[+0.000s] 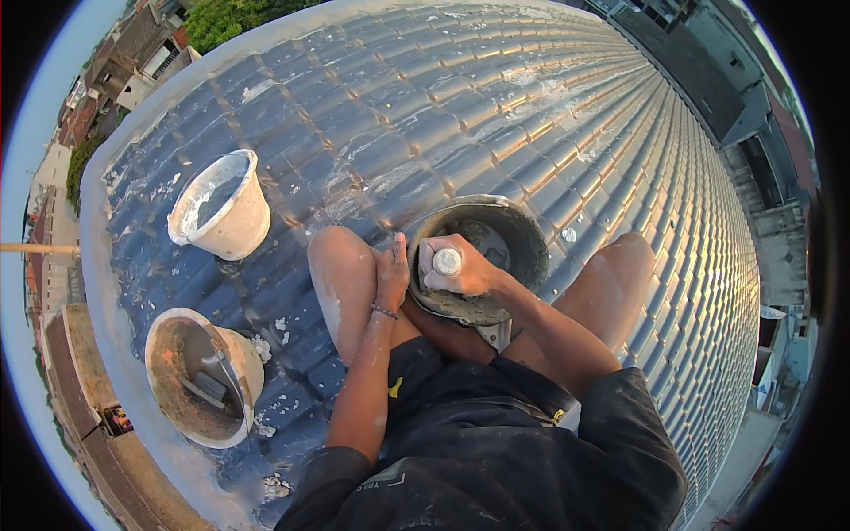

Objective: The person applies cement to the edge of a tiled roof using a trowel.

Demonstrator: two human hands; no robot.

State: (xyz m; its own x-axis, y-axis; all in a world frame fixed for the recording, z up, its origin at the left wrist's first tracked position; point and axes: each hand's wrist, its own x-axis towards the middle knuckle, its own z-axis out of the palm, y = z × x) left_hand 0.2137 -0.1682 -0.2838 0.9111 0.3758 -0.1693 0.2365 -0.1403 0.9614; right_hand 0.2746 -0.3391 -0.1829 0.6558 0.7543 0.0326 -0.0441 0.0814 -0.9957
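Person is sitting on a sloping tiled roof [549, 115], knees up, with a dark mortar pan [531, 239] wedged between the legs. Right hand [465, 270] is closing in a fist around a pale tool handle [446, 261] inside the pan; the working end is hidden, so can't tell which tool. Left hand [391, 276] is lying half-open, fingers resting on the pan's near-left rim, steadying it rather than gripping.

Left of the pan: a white bucket [232, 221] is standing upslope, and a second bucket with mortar residue [190, 372] is tipping on its side nearer the roof edge, something flat inside it.

Risks, as I read it:
- Pan is only pinned by legs plus one hand. A hard stir could be kicking it loose downslope.
- Tipped bucket is sitting close to the edge and could be rolling off.
- Mortar splashes on glazed tiles are making footing slick.
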